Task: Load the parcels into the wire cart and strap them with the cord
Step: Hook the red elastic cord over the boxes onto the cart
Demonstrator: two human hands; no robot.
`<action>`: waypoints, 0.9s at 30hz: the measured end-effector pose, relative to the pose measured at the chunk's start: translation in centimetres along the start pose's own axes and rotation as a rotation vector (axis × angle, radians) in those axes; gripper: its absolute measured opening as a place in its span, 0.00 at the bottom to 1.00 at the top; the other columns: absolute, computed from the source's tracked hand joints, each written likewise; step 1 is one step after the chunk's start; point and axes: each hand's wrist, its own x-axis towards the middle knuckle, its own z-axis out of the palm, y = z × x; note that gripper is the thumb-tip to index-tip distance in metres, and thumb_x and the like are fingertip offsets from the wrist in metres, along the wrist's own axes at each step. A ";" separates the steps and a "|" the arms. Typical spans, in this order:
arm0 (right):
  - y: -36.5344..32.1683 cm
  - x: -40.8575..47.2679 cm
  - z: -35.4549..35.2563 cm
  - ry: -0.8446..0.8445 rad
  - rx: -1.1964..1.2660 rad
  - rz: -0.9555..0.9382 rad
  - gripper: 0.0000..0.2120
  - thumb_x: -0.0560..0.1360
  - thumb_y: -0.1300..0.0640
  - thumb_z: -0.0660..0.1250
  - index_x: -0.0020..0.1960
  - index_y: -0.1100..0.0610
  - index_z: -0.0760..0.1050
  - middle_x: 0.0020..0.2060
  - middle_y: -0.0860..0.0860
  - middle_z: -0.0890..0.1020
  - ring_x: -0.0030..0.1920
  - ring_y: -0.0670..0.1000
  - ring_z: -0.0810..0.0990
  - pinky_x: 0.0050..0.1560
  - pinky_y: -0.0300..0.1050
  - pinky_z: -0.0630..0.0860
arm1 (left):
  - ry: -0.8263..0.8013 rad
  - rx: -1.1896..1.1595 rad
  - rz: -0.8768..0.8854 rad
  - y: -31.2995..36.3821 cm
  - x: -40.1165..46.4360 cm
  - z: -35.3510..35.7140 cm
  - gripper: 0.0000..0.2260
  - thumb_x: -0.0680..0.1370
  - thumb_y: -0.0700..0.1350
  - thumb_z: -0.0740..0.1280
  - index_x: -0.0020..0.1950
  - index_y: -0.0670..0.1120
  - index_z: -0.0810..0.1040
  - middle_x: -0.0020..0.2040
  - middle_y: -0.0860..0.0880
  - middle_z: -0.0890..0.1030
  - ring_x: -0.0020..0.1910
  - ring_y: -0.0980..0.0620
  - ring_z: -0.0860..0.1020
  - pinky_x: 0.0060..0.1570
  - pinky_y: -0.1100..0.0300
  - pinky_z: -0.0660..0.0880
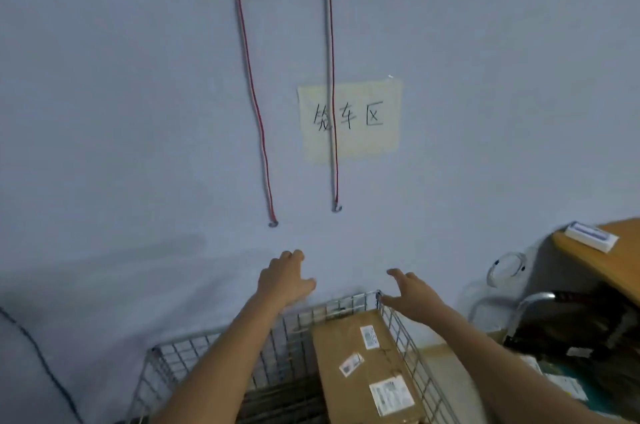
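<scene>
Fingers loose on both sides: left hand [285, 280] and right hand [412, 293] reach up empty-handed above the wire cart [349, 302]. One parcel [367, 364] sits inside at right. Red-and-white cord [249, 84] hangs from wall hooks beside a paper sign [363, 143].

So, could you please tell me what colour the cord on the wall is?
Red and white, the cord; head view.

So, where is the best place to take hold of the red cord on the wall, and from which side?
Probably the two hanging ends of the red cord, near the hooks, reaching up from below. It drapes over two wall pegs, ends free just above the left hand and right hand.
</scene>
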 end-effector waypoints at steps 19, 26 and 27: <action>-16.8 12.4 -36.9 0.698 -0.026 -0.330 0.16 0.76 0.43 0.64 0.60 0.50 0.73 0.52 0.48 0.80 0.52 0.50 0.78 0.51 0.46 0.76 | 0.759 0.031 -0.001 4.5 11.9 -35.5 0.15 0.76 0.51 0.66 0.58 0.45 0.73 0.56 0.46 0.78 0.54 0.46 0.77 0.49 0.55 0.74; -21.2 21.9 -42.2 0.885 0.008 -0.368 0.15 0.77 0.43 0.60 0.54 0.54 0.74 0.48 0.51 0.80 0.48 0.54 0.77 0.46 0.46 0.75 | 0.928 0.050 -0.086 4.9 20.8 -38.7 0.15 0.78 0.51 0.65 0.56 0.41 0.72 0.53 0.43 0.78 0.51 0.43 0.77 0.46 0.52 0.74; -21.7 22.9 -42.5 0.911 0.000 -0.370 0.15 0.77 0.44 0.59 0.52 0.54 0.73 0.47 0.52 0.79 0.46 0.54 0.77 0.46 0.46 0.74 | 0.944 0.056 -0.086 5.0 21.9 -38.9 0.15 0.78 0.51 0.64 0.56 0.40 0.72 0.53 0.42 0.77 0.51 0.42 0.77 0.45 0.51 0.73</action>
